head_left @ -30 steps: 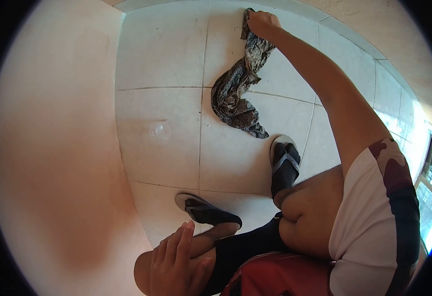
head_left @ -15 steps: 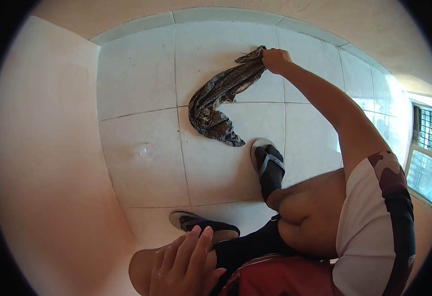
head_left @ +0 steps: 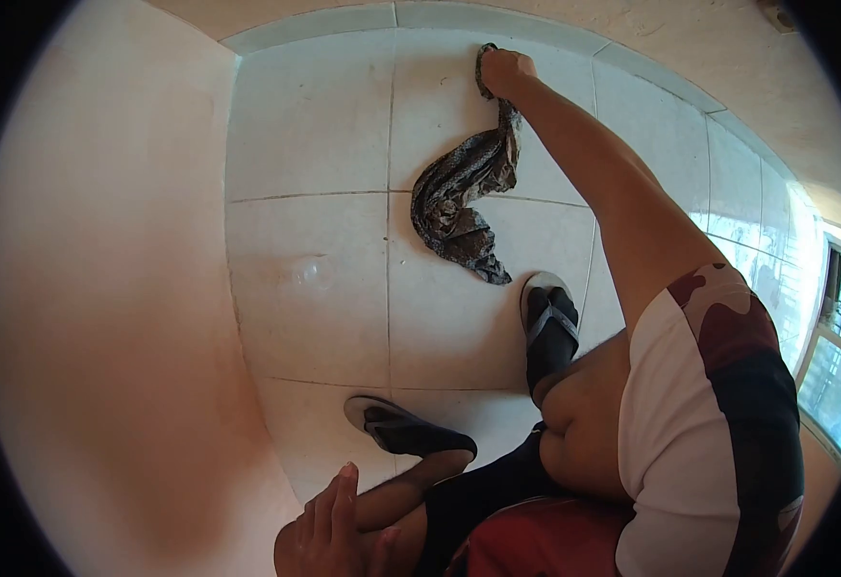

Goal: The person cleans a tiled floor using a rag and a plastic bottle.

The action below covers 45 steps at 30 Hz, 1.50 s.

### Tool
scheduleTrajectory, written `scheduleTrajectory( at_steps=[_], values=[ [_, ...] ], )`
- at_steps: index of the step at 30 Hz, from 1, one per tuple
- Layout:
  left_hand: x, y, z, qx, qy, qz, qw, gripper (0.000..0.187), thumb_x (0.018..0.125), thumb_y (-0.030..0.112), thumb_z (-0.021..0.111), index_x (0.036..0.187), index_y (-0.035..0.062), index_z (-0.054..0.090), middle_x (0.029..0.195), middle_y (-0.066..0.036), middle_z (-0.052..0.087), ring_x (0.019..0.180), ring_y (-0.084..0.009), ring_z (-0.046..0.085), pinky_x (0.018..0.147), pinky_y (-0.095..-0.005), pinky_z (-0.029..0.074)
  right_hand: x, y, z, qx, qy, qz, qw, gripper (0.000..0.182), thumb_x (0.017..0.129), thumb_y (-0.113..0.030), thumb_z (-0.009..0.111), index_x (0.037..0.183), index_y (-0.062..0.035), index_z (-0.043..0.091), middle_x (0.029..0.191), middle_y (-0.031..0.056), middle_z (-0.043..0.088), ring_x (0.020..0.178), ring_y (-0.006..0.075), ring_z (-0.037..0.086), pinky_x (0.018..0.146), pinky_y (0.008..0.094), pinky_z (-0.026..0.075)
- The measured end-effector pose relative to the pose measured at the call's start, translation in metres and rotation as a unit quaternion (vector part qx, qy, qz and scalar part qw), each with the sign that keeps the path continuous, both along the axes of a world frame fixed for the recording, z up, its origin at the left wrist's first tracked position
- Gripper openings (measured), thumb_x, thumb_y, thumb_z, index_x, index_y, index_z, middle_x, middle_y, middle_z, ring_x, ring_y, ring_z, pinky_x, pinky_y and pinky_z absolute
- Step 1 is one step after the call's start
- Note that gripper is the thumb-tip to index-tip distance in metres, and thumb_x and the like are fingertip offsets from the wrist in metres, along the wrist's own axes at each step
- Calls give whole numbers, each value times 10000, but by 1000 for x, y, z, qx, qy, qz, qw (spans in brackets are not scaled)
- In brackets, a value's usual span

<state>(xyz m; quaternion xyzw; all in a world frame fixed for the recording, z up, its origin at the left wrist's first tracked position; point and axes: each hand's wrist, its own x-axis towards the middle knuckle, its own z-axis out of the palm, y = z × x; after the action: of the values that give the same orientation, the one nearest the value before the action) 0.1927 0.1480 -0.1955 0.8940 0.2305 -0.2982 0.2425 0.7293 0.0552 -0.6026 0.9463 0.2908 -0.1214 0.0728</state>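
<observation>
A dark, patterned, crumpled cloth (head_left: 449, 207) lies in a curve on the white tiled floor. My right hand (head_left: 507, 73) is closed around its upper end, near the back skirting. The cloth's lower end trails toward my right foot. My left hand (head_left: 329, 524) rests by my bent left knee, its fingers extended and partly apart, holding nothing.
Pale walls rise on the left and behind, with a tile skirting (head_left: 305, 31) along the back. My feet are in flip-flops (head_left: 550, 327) on the floor. A wet-looking patch (head_left: 311, 273) marks a left tile. A barred window (head_left: 836, 337) is at the right.
My right hand has moved farther toward the back skirting, drawing the cloth's upper end up and stretching it. The view has shifted slightly, and my left hand sits lower in it.
</observation>
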Motion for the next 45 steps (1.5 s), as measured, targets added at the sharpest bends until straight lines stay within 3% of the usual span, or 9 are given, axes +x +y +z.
scheduleTrajectory(
  at_steps=[2, 5, 8, 11, 15, 19, 24, 35, 45],
  values=[
    [5, 4, -3, -6, -31, -31, 999, 687, 973, 394, 632, 1550, 76, 439, 1434, -197, 585, 1253, -397, 592, 998, -491, 504, -6, -8, 22, -53, -14, 16, 998, 284, 1032, -191, 498, 1105, -65, 743, 1097, 147, 768, 1030, 322, 745, 825, 442, 606],
    [5, 8, -10, -25, -70, -55, 996, 681, 978, 405, 622, 1546, 72, 446, 1431, -198, 587, 1252, -400, 593, 1001, -489, 503, -8, -52, 25, -92, -18, 56, 994, 305, 1053, -223, 472, 1142, -60, 715, 1052, 159, 767, 989, 337, 749, 793, 445, 607],
    [9, 15, -16, -48, -96, -81, 991, 676, 987, 423, 604, 1541, 66, 453, 1433, -194, 587, 1261, -403, 588, 1016, -490, 493, -22, -93, 24, -59, 9, 25, 998, 351, 1051, -214, 443, 1288, -60, 651, 1020, 167, 757, 969, 355, 741, 792, 472, 599],
    [14, 14, -19, -57, -102, -105, 988, 670, 989, 418, 599, 1538, 63, 457, 1437, -190, 586, 1269, -402, 584, 1035, -489, 481, -50, -117, 39, -68, 58, 60, 994, 506, 1001, -177, 438, 1498, -98, 493, 1008, 186, 737, 985, 380, 720, 836, 496, 577],
    [14, 13, -27, -86, -116, -104, 984, 655, 993, 396, 596, 1540, 65, 456, 1440, -187, 585, 1272, -397, 583, 1049, -490, 472, -53, -112, 37, -16, 74, 15, 997, 489, 1000, -190, 425, 1477, -196, 537, 1043, 185, 738, 1015, 384, 712, 870, 504, 561],
    [20, 14, -25, -55, -82, -105, 990, 650, 995, 385, 601, 1541, 65, 454, 1442, -184, 584, 1272, -393, 585, 1054, -488, 472, -24, -89, 21, 41, 39, 19, 998, 461, 1001, -203, 425, 1436, -182, 576, 1087, 181, 740, 1052, 385, 707, 906, 494, 562],
    [28, 13, -21, -61, -84, -91, 990, 649, 985, 362, 617, 1540, 66, 455, 1451, -174, 582, 1274, -385, 585, 1052, -478, 478, -5, -68, 21, 5, 54, 8, 998, 475, 1010, -199, 419, 1465, -171, 554, 1127, 182, 735, 1093, 373, 700, 919, 493, 565],
    [34, 9, -29, -63, -107, -118, 985, 624, 996, 378, 601, 1510, 44, 484, 1415, -169, 610, 1246, -382, 610, 1019, -464, 500, -9, -98, 32, -50, 56, 127, 989, 458, 996, -201, 450, 1436, -160, 572, 1016, 169, 736, 1031, 360, 704, 877, 498, 570],
    [31, 7, -28, -48, -112, -116, 986, 622, 996, 380, 606, 1503, 39, 493, 1370, -185, 634, 1208, -388, 632, 981, -462, 516, -12, -90, 20, 57, 49, 43, 996, 475, 994, -219, 456, 1456, -191, 564, 1078, 170, 732, 1036, 374, 695, 902, 499, 546]
  ],
)
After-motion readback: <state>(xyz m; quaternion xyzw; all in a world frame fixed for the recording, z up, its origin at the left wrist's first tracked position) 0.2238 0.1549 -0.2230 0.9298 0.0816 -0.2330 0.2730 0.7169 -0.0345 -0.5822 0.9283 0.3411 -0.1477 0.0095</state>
